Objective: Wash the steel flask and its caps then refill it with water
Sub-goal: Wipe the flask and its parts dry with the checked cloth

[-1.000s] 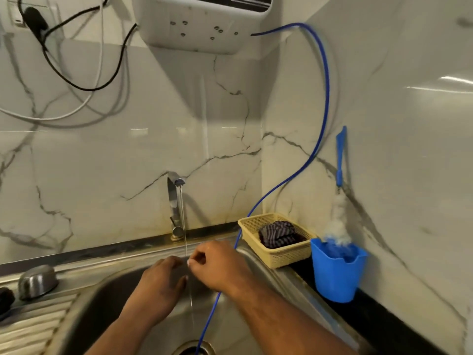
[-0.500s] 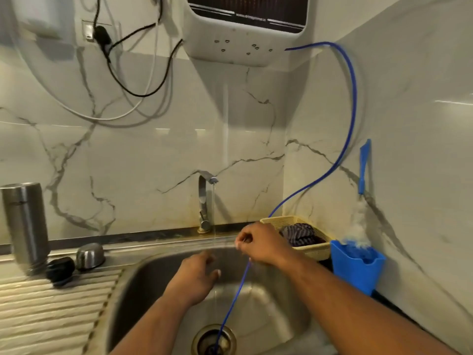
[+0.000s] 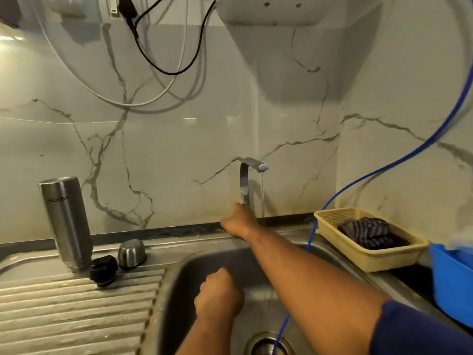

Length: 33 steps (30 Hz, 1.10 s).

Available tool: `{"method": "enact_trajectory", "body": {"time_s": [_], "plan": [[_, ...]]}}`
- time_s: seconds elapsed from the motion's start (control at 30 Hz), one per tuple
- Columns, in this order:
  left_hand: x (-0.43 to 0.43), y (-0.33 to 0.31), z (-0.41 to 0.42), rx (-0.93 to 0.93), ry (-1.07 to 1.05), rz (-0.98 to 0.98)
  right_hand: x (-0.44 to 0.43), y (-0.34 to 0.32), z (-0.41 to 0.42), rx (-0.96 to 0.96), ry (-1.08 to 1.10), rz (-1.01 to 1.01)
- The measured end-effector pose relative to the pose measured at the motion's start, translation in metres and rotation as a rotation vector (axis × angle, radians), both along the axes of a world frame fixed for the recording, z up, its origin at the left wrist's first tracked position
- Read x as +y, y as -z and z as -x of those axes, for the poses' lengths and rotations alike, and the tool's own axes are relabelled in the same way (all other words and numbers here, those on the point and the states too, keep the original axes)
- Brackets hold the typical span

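Observation:
The steel flask (image 3: 67,224) stands upside down on the ribbed drainboard (image 3: 76,311) at the left. Beside it lie its black inner cap (image 3: 103,270) and its steel cup cap (image 3: 131,253), dome up. My right hand (image 3: 238,222) reaches across the sink (image 3: 179,272) and grips the base of the tap (image 3: 247,185); its fingers are hidden behind the hand. A thin stream of water falls from the spout. My left hand (image 3: 218,295) hangs over the sink bowl, loosely curled and holding nothing.
A blue hose (image 3: 309,242) runs from the wall down into the drain (image 3: 268,345). A yellow basket (image 3: 368,249) with a dark cloth and a blue tub (image 3: 453,280) stand to the right of the sink. Cables hang on the wall above.
My right hand has let go of the blue hose and gone back to the tap's base. My left hand has dropped lower in the sink and curled. The view has turned left.

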State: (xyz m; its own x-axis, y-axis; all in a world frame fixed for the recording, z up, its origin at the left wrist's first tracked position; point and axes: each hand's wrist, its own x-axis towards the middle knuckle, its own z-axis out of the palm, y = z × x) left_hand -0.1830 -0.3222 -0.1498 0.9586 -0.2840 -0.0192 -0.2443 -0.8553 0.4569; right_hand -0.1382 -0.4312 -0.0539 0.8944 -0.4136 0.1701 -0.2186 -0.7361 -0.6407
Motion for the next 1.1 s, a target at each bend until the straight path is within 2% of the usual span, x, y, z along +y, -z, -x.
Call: {"method": "enact_trajectory", "body": {"time_s": [0.23, 0.37, 0.6, 0.67, 0.73, 0.83, 0.93, 1.03, 1.1], "plan": [[-0.004, 0.003, -0.001, 0.042, -0.014, 0.027, 0.002, 0.001, -0.026, -0.213, 0.212, -0.417], [-0.003, -0.001, 0.002, 0.043, -0.003, 0.089, 0.012, -0.002, -0.012, -0.143, 0.142, -0.25], [-0.006, -0.013, 0.017, -0.066, 0.164, 0.219, -0.005, -0.043, 0.074, -0.222, -0.135, -0.007], [-0.01, -0.017, 0.024, -0.119, 0.222, 0.291, -0.029, -0.074, 0.106, -0.115, -0.124, 0.082], [-0.013, -0.021, 0.03, -0.135, 0.262, 0.353, -0.061, -0.105, 0.132, 0.095, -0.028, 0.186], [-0.017, -0.025, 0.035, -0.162, 0.329, 0.336, -0.112, -0.13, 0.154, 0.378, 0.128, 0.335], [-0.02, -0.027, 0.038, -0.154, 0.365, 0.283, -0.149, -0.121, 0.162, 0.573, 0.116, 0.557], [-0.022, -0.028, 0.036, -0.139, 0.393, 0.249, -0.169, -0.095, 0.167, 0.796, -0.005, 0.668], [-0.023, -0.027, 0.035, -0.138, 0.408, 0.231, -0.181, -0.079, 0.169, 0.86, 0.02, 0.718]]}}
